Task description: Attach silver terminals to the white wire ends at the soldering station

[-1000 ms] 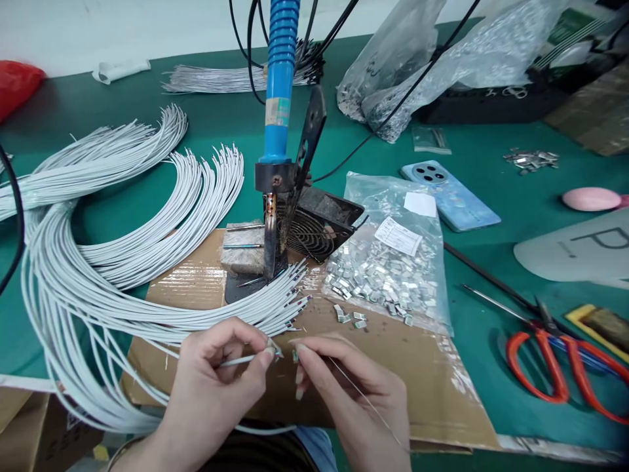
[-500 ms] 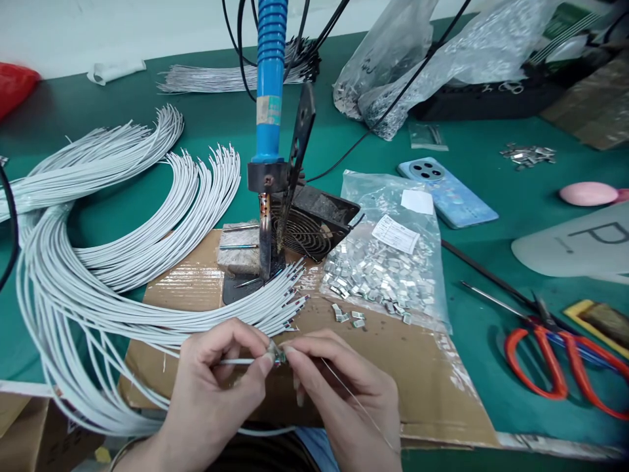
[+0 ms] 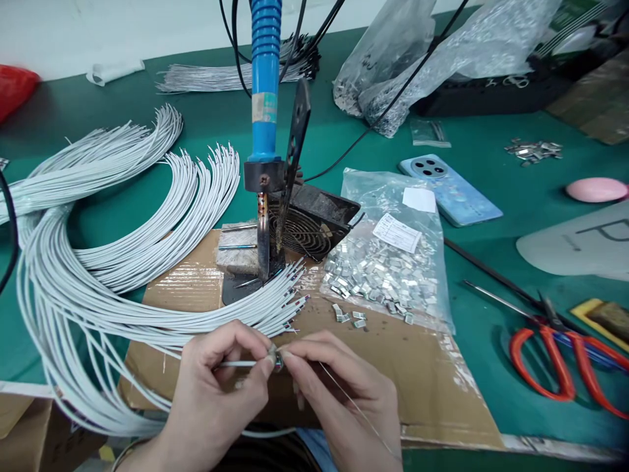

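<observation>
My left hand (image 3: 221, 387) is closed in a pinch on the end of a white cable (image 3: 239, 363). At its fingertips sits a small metal connector (image 3: 278, 361), mostly hidden by the fingers. My right hand (image 3: 344, 393) is closed too, its thumb and index finger meeting at the connector. A thin silvery wire (image 3: 351, 398), which looks like solder wire, runs from between those fingers across the palm. Just beyond both hands stands a blue-handled soldering iron (image 3: 266, 85), tip down in a holder. The loose ends of a white cable bundle (image 3: 196, 318) lie near its tip.
A clear bag of metal connectors (image 3: 388, 269) lies on the cardboard (image 3: 422, 387), with several loose connectors (image 3: 344, 314) before it. Behind the iron is a small black fan (image 3: 309, 229). Red-handled scissors (image 3: 545, 367) and a blue phone (image 3: 452, 190) lie to the right.
Both hands keep their pinch at the connector, with only slight finger movement. The view has shifted a little; nothing has been let go.
</observation>
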Demonstrator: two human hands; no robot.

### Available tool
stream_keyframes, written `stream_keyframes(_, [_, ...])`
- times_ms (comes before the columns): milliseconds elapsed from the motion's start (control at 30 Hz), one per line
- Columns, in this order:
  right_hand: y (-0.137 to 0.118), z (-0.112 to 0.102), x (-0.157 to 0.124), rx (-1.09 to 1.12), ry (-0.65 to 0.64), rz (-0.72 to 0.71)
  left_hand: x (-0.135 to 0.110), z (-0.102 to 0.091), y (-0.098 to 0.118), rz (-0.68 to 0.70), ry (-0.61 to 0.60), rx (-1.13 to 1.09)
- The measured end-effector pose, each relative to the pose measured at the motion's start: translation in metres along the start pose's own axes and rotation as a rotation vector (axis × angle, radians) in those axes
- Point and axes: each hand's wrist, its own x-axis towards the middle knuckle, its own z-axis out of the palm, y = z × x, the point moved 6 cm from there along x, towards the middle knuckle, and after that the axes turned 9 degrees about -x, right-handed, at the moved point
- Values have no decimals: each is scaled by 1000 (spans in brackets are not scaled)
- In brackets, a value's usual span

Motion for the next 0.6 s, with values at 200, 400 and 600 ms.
stream_keyframes(200, [0, 0, 0, -4, 10, -10, 0, 0, 3, 12, 19, 33])
stream_keyframes(400, [0, -1, 0, -16, 6, -17, -1, 0, 2, -32, 62, 52])
stream_keyframes(600, [0, -3, -2, -83, 39, -81, -1, 3, -4, -21, 5, -8])
